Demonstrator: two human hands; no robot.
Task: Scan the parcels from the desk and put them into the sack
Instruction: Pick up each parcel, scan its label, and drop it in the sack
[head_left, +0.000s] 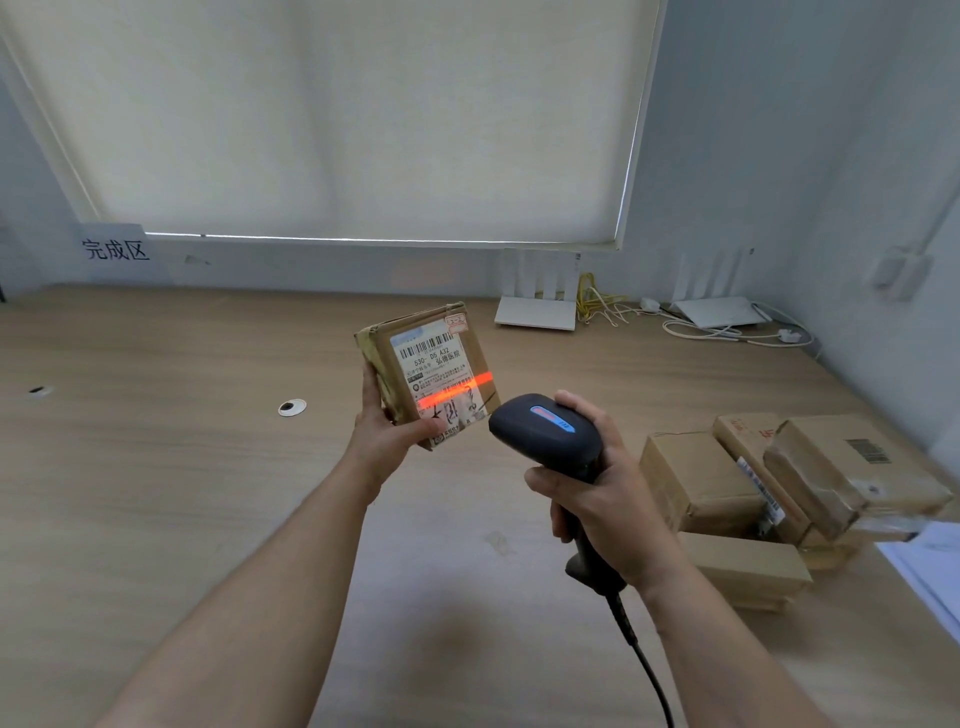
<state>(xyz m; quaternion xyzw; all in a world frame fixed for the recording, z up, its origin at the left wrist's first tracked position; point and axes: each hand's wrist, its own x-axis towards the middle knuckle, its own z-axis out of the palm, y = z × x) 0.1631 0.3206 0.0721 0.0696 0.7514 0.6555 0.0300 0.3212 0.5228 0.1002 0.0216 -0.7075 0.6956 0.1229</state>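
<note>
Both forearms are bare up to the bottom edge of the picture, with no sleeve, watch, ring or glove showing on them, and the left hand (387, 434) and right hand (605, 501) are bare too, with short, plain nails on the fingers that show.

- Pale wood tabletop (182, 493) runs wide under the view.
- Stack of brown cardboard parcels (737, 499) sits at its right side.
- Two white routers (537, 312) stand at the back edge, white cables (727, 330) trailing beside them.
- Round cable grommet (292, 407) sits left of centre.
</note>
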